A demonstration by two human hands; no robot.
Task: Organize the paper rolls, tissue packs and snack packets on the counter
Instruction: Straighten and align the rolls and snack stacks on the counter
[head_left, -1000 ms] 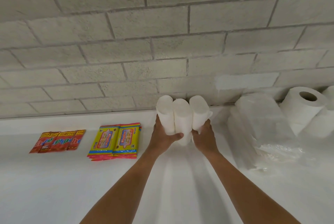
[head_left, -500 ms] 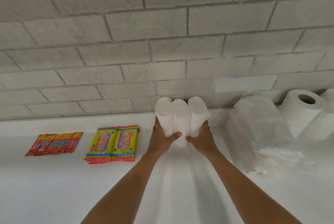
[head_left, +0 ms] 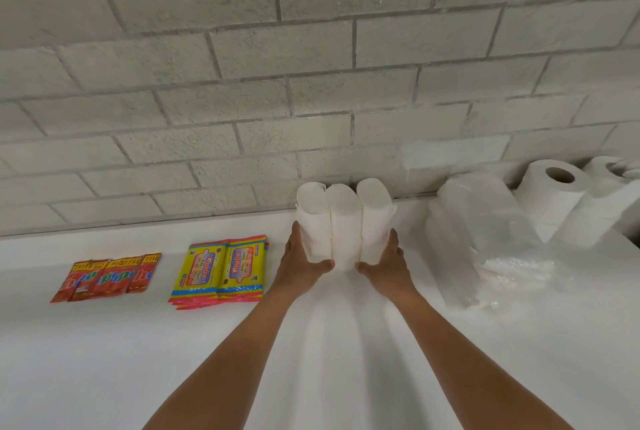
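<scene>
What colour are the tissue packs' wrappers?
Yellow tissue packs with blue and pink edging, seen in the head view.

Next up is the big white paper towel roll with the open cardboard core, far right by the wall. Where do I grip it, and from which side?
Grip the big white paper towel roll around its round body, mid-length, coming in from the front. It leans tilted with its core facing up, and the block wall behind, a second white roll on its right and the clear plastic wrap on its left block the other sides.

Three white paper rolls (head_left: 343, 221) stand upright, touching, at my twelve o'clock; yellow tissue packs (head_left: 220, 272) and red snack packets (head_left: 107, 277) lie flat toward ten.
</scene>
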